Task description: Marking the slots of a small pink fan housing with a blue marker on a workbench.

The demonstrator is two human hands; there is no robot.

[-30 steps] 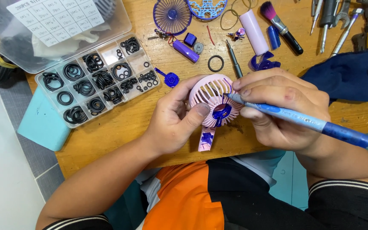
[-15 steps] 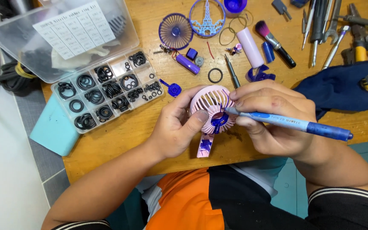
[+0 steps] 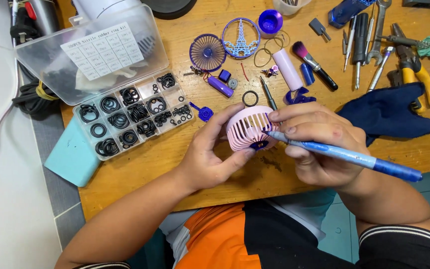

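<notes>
A: What does the head view show at the centre of the wooden bench (image 3: 140,174)?

B: The left hand (image 3: 210,159) has its grip closed around a pale pink slatted plastic fan housing (image 3: 247,130), thumb on its top edge, fingers under it. The housing is held just above the bench, with a small purple part (image 3: 259,145) at its lower rim.

A: And the right hand (image 3: 319,144)?

B: Its grip is closed on a blue-handled slim screwdriver (image 3: 344,155); the tip meets the housing at its 4 o'clock side and the handle runs off toward 4 o'clock.

A: What differs from the picture half a second before?

B: The housing has turned. Then its round face with the purple hub showed to the camera; now the slatted side shows and the hub is mostly hidden. The purple-and-pink handle piece that hung below it is out of sight. The camera has also shifted, so the bench things sit lower in the picture.

A: What lies around?

B: At 10 o'clock, a clear plastic compartment box of black rubber rings (image 3: 133,117), lid open. At 12 o'clock, a purple round fan grille (image 3: 207,52) and one loose black ring (image 3: 250,98). At 2 o'clock, a dark blue cloth (image 3: 389,112), with yellow-handled pliers (image 3: 419,74) beyond it.
</notes>
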